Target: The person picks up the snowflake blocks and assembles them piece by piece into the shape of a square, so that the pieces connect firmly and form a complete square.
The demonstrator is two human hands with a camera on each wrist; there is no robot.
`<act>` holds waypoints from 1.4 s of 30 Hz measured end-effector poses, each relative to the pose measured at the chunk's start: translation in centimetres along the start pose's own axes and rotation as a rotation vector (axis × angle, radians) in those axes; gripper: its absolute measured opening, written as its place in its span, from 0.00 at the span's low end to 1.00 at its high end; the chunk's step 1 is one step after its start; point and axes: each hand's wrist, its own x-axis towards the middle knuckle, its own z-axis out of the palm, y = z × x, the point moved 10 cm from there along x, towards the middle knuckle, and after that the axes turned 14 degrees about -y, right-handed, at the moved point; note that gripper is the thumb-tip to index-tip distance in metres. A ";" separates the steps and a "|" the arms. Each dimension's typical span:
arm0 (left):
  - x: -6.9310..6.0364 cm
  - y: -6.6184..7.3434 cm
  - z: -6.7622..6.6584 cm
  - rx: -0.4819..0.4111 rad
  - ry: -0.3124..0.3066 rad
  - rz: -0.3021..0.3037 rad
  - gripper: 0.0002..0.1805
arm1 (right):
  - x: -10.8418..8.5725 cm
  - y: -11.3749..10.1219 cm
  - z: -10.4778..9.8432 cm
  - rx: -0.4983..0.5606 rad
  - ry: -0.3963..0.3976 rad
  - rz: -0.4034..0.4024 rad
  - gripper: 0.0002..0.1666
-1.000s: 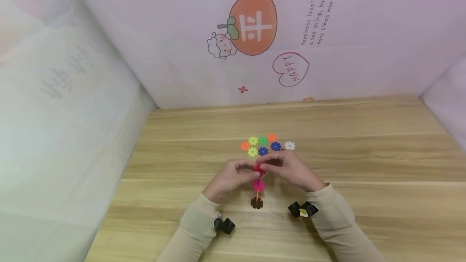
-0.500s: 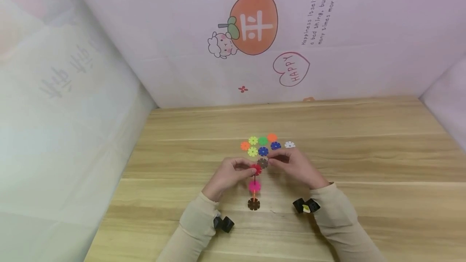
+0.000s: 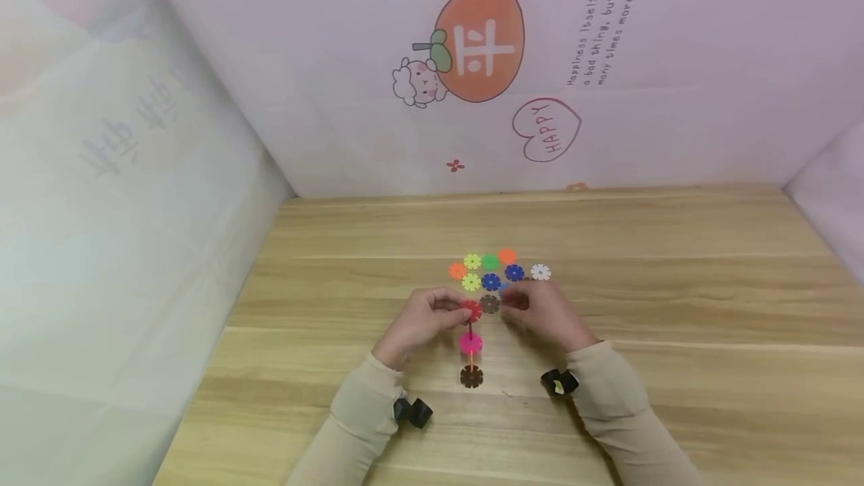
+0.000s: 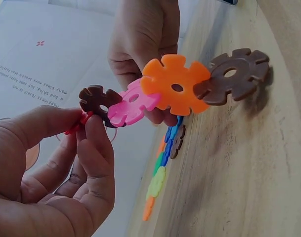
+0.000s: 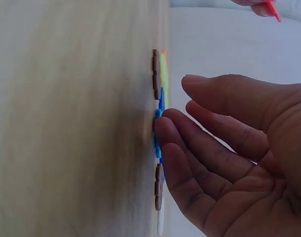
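Observation:
My left hand [image 3: 420, 322] pinches a red notched plastic disc [image 3: 475, 310] between thumb and fingertips. From it a chain of interlocked discs reaches out above the table: a dark brown disc [image 4: 94, 100], a pink disc [image 4: 134, 104], an orange disc [image 4: 162, 81] and a brown disc [image 4: 244, 79] at the end. To the right, my right hand [image 3: 545, 313] is low over the table. Its fingertips appear to touch a light blue disc [image 5: 157, 140], with the thumb held apart from the fingers. Part of that disc is hidden behind the fingers.
Loose discs lie beyond the hands on the wooden table [image 3: 675, 268]: a brown disc [image 3: 489, 304], dark blue discs [image 3: 490, 282], yellow discs [image 3: 471, 282], a green disc [image 3: 490, 262], orange discs [image 3: 507, 256] and a white disc [image 3: 541, 272]. A printed cloth [image 3: 337, 96] stands behind.
My right hand has left the red disc and moved right to the light blue disc. The left hand keeps hold of the red disc, the chain shifting slightly left.

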 end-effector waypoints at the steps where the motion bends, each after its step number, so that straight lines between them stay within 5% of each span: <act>1: 0.0 0.0 0.0 -0.006 -0.002 -0.002 0.12 | 0.1 0.0 0.1 -0.002 0.000 0.005 0.18; 24: 0.2 -0.2 0.1 -0.037 -0.020 -0.001 0.11 | 1.8 -2.0 0.9 -0.178 0.020 -0.056 0.16; 33: 0.1 -0.1 0.2 -0.037 -0.017 0.005 0.11 | 1.9 -1.2 1.2 -0.114 -0.010 -0.079 0.16; 42: 0.0 0.1 0.2 -0.031 -0.022 -0.004 0.11 | 0.9 0.5 0.8 0.093 -0.016 -0.070 0.10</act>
